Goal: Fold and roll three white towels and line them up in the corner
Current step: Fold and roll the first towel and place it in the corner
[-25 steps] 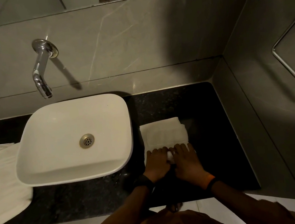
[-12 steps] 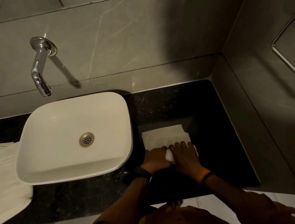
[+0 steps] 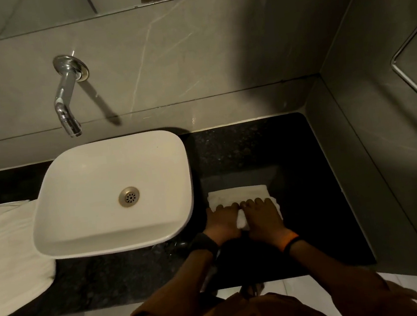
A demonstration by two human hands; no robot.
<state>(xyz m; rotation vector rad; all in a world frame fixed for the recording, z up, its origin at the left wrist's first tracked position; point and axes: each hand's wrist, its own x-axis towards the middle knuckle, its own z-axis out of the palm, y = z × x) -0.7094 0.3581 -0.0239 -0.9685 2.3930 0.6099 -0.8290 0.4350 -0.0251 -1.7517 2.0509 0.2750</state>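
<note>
We see both hands on a white towel (image 3: 237, 194) lying on the black counter (image 3: 308, 172) just right of the white sink (image 3: 112, 192). Left hand (image 3: 223, 221) and right hand (image 3: 263, 216) sit side by side, fingers curled over the rolled near part, gripping it. More white cloth (image 3: 8, 256) lies left of the sink, partly under its rim.

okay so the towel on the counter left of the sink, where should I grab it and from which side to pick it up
Judging by its pose, take the flat towel by its near corner, coming from the front. That part hangs past the front edge of the dark counter, so fingers can get under it. Its right edge tucks against the sink, leaving little room there.
</note>
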